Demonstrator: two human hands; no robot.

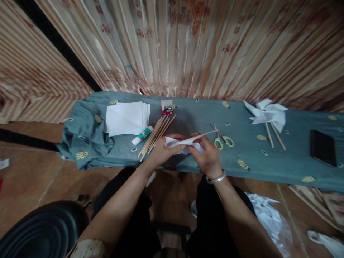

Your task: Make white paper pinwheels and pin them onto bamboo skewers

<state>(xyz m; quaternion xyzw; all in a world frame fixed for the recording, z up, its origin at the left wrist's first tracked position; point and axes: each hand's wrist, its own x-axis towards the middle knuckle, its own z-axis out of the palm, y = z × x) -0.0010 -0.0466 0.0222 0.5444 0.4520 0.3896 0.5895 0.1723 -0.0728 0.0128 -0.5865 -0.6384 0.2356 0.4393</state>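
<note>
Both hands hold one folded white sheet of paper above the front of the cloth-covered table. My left hand grips its left side, thumb on the near face. On the other side my right hand, with a silver bangle at the wrist, pinches the paper near its middle. A pointed flap sticks out to the right. Just left of my left hand lie several wooden sticks and a glue stick. Scissors with yellow-green handles rest right of my right hand.
A stack of white paper lies at the left. Behind the sticks stands an open small red box of metal pins. Paper pinwheels on sticks and a dark phone are at the right. A black stool stands lower left.
</note>
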